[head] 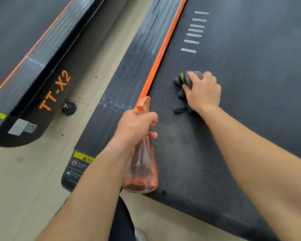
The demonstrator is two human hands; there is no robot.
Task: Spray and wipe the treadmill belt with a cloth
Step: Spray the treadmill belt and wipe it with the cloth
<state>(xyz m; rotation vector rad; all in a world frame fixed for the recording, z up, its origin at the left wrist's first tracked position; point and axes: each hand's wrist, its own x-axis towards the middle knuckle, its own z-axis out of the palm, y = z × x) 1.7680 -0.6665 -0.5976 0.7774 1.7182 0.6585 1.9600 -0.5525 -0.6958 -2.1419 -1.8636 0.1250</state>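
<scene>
1. Landmark for all positions: the orange strip (162, 54) running along the treadmill.
2. Treadmill belt (250, 66): dark and textured, lying directly right of the strip and touching it along its whole length.
3. Right hand (202, 92): on the belt, right of the strip at about its mid-length. My fingers are curled over a bunched grey cloth (182, 79) (green edge showing) and press it onto the belt.
4. The cloth sits between my hand and the strip, near it but apart.
5. Left hand (134, 126): at the strip's near end, wrapped tightly round the neck of the spray bottle (142, 171). I cannot tell whether the trigger is squeezed.
6. Bottle: clear with an orange tint. The orange head points away along the strip, and the body hangs tilted over the belt's edge.
7. White dash marks (193, 32): on the belt, right of the strip's far part.
8. Ribbed side rail (129, 75): directly left of the strip, with a yellow warning label (82, 162) at its near end.
</scene>
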